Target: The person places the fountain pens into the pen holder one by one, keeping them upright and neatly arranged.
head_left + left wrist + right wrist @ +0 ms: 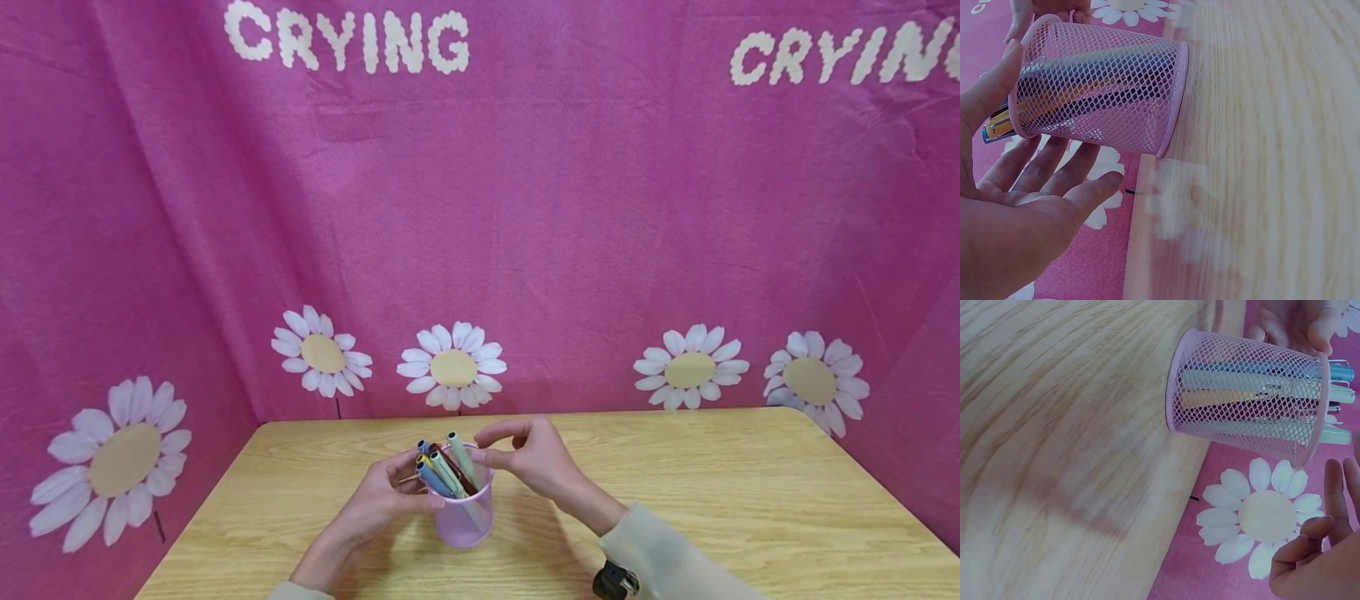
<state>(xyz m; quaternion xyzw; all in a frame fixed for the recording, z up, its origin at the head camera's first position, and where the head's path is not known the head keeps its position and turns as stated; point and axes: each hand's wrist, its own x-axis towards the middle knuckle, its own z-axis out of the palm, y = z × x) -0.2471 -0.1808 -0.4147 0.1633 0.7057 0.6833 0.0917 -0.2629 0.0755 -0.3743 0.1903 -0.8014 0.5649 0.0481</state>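
A pink mesh pen cup [467, 521] stands upright on the wooden table, holding several capped pens [442, 475] in blue, yellow, dark red and pale green. My left hand [378, 500] holds the cup near its top; in the left wrist view the thumb lies at the rim and the fingers reach along the other side. At the cup's right is my right hand [543, 462], its thumb and index finger apart beside the rim, close to a pale green pen [462, 458]. The right wrist view shows that hand's other fingers [1335, 494] bent loosely, with nothing seen in them.
The light wooden table [675, 492] reaches back to a pink cloth [562, 208] printed with white daisies and letters. The cloth also hangs at both sides. A black wrist strap [615, 579] shows by the right sleeve.
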